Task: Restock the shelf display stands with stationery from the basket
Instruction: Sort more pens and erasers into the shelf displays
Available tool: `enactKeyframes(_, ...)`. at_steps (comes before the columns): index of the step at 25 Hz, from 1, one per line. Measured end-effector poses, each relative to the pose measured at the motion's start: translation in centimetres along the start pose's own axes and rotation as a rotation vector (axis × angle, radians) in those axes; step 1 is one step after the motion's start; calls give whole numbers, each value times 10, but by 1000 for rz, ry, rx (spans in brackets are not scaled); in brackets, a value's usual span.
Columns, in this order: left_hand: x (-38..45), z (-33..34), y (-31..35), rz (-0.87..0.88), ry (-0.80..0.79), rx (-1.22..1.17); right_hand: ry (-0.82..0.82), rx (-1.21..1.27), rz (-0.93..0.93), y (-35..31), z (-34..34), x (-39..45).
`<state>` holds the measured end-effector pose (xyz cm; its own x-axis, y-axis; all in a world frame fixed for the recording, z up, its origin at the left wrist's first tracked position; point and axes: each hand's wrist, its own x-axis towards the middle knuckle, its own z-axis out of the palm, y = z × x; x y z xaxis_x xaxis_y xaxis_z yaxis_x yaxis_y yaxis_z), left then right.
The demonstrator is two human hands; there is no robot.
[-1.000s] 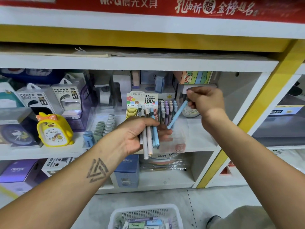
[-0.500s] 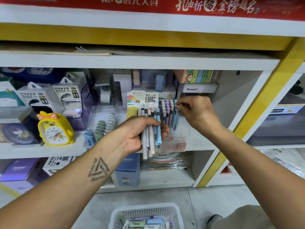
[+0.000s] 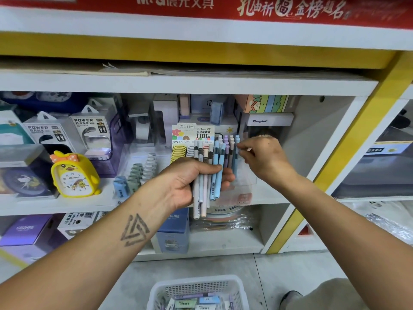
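left hand gripping about six pencils, right hand at display stand

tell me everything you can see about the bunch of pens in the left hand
The bunch of pens is a handful of slim, matte, plastic-looking sticks in pastel blue, white, grey and pale peach, some with darker bands near the top. The left hand grips them round the middle, roughly upright, the tips fanning slightly. Small barcode labels show on the lower barrels, and the lower ends hang below the palm. They are held in front of the clear display stand on the shelf.
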<state>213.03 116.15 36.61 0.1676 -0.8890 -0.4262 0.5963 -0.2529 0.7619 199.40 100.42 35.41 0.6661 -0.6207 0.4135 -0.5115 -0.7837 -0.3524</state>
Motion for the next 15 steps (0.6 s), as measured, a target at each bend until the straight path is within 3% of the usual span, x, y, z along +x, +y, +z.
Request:
enactKeyframes(2,0,0,0,7,-10,10,40,78,52,-8,-4,1)
enactKeyframes(3,1,1,0,12,-18,17,30,238,124,-14,-7,1)
enactKeyframes(6,1,5,-1,34,-49,43,-153,775,320,-29,-16,-2)
enactKeyframes(8,2,6,-2,39,-71,44,-183,905,354,-32,-20,-4)
enactKeyframes(12,3,7,-1,44,-12,8,153,944,391,-25,-35,3)
enactKeyframes(15,3,4,0,63,66,1,285,706,321,-12,-38,5)
